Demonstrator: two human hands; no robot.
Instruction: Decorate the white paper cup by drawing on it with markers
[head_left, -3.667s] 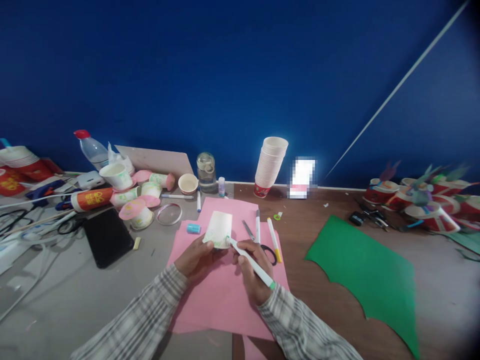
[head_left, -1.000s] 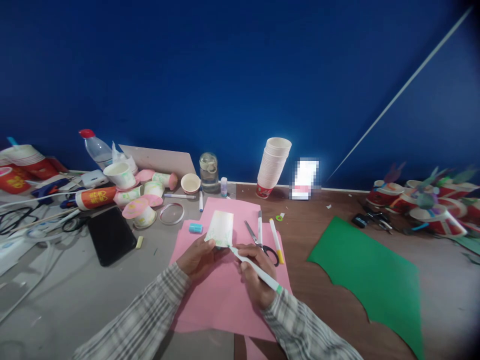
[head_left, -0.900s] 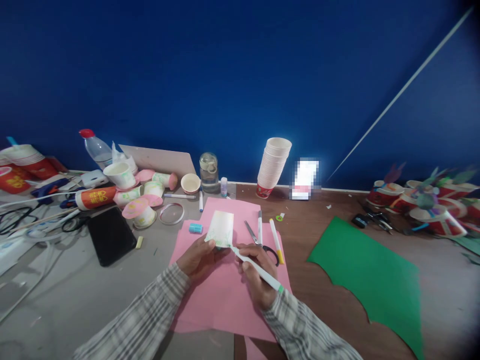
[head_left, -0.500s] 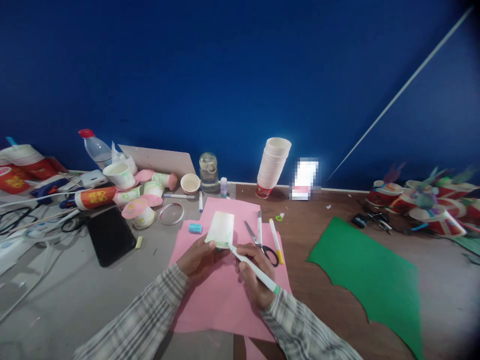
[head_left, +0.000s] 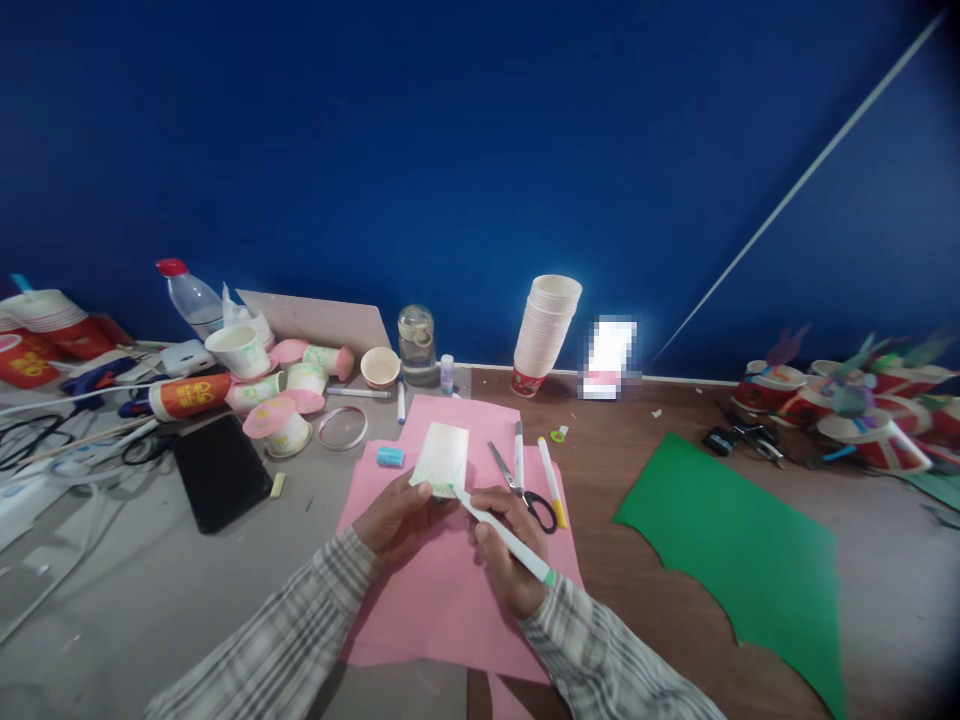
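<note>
My left hand (head_left: 401,515) is closed on a white paper cup (head_left: 444,452) at its lower end, with the thumb on its side. Green marks run along the cup near that end. In my right hand (head_left: 514,550) is a white marker with a green end (head_left: 517,547), gripped like a pen, its tip at the cup's lower right corner. Both hands are above sheets of pink paper (head_left: 420,620). Scissors with black handles (head_left: 517,485) and a yellow-ended marker (head_left: 553,482) lie on the paper right of the cup; a blue marker cap (head_left: 390,457) is to its left.
A tall stack of paper cups (head_left: 545,335) stands at the back by a lit phone (head_left: 609,358). Green paper (head_left: 742,560) lies right. Decorated cups (head_left: 281,425), a black phone (head_left: 220,473), tape (head_left: 343,428) and cables are left. A water bottle (head_left: 417,345) stands near the wall.
Almost nothing differs. The cup stays in my left hand, and the marker tip remains at its lower corner with at most a tiny shift.
</note>
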